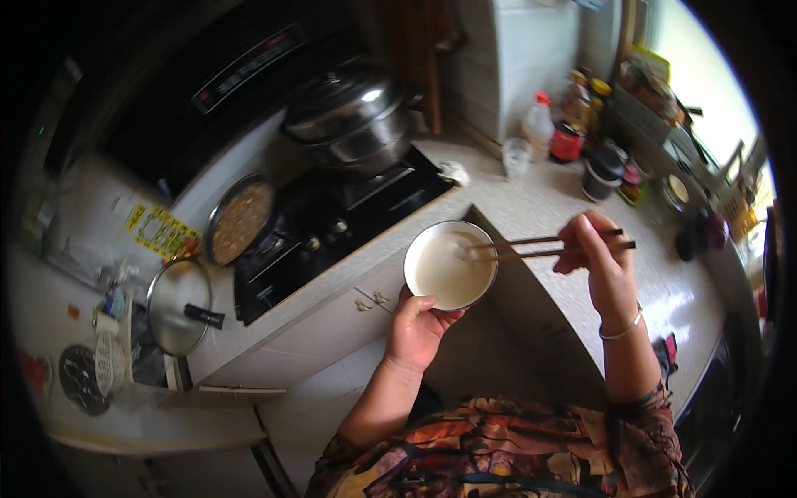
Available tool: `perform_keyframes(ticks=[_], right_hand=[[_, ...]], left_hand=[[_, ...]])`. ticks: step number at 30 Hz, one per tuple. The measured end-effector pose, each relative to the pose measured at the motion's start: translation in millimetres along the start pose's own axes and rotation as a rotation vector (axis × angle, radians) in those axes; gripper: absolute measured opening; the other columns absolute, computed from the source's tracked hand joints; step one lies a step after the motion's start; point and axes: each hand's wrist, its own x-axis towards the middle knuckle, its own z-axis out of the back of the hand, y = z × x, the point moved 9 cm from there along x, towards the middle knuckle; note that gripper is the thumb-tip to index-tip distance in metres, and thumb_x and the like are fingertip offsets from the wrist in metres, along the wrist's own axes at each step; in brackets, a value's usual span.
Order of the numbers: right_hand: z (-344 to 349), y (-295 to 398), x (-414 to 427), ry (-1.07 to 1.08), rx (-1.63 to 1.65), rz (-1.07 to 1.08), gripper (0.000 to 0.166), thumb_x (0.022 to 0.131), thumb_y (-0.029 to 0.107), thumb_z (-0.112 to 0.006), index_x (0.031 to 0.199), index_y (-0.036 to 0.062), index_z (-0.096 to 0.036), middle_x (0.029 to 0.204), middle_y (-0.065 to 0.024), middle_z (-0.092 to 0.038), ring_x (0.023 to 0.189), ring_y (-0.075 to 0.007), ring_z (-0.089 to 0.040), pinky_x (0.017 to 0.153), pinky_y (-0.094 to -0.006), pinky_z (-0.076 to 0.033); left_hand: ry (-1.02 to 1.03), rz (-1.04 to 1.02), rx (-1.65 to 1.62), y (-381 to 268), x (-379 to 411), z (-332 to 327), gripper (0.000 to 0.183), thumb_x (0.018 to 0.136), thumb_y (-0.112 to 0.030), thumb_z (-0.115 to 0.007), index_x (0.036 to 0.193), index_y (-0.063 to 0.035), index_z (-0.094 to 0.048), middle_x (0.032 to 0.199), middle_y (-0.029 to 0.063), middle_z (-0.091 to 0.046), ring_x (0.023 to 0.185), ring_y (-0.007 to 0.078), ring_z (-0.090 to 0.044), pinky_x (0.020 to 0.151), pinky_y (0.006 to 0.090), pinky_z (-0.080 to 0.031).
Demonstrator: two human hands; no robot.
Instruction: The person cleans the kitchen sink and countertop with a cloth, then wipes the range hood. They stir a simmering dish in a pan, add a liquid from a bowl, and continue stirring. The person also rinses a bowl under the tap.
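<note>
My left hand [418, 333] holds a white bowl [411, 264] with a dark rim by its near side, thumb at the edge. Pale, milky liquid [445, 274] fills much of the bowl, and its surface is disturbed around the chopstick tips. In my right hand [601, 261] is a pair of brown chopsticks [529, 248], reaching leftward over the rim with their tips in the liquid. A bracelet circles my right wrist. The bowl is in the air in front of the counter edge, touching neither counter nor stove.
A lidded steel pot [355, 127] stands on the black gas stove [367, 215]. Beside it, a pan [240, 221] holds brownish food. A glass lid [177, 299] lies left of the stove. Bottles [538, 121], a drinking glass [516, 155] and a dark jar [603, 173] stand on the counter [560, 205].
</note>
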Motion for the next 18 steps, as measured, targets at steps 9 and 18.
perform_keyframes(ticks=[9, 18], right_hand=[[-184.0, -34.8, 42.9, 0.092, 0.338, -0.137, 0.028, 0.095, 0.030, -0.050, 0.092, 0.0022, -0.057, 0.082, -0.0062, -0.060, 0.060, -0.0164, -0.064, 0.051, -0.0227, -0.050], [-413.4, -40.5, 127.8, 0.307, 0.499, -0.098, 0.025, 0.095, 0.026, -0.051, 0.099, 0.0027, -0.059, 0.081, -0.0030, -0.061, 0.072, -0.0148, -0.066, 0.055, -0.0202, -0.051]], left_hand=[[-0.107, -0.250, 0.058, -161.3, -51.3, 92.3, 0.051, 0.080, -0.017, -0.052, 0.129, -0.0075, -0.040, 0.119, 0.0116, -0.053, 0.099, 0.0244, -0.057, 0.081, 0.0361, -0.049], [-0.289, -0.489, 0.117, -320.7, -94.5, 203.1, 0.052, 0.081, -0.017, -0.055, 0.129, -0.0077, -0.038, 0.123, 0.0138, -0.050, 0.107, 0.0280, -0.054, 0.084, 0.0403, -0.050]])
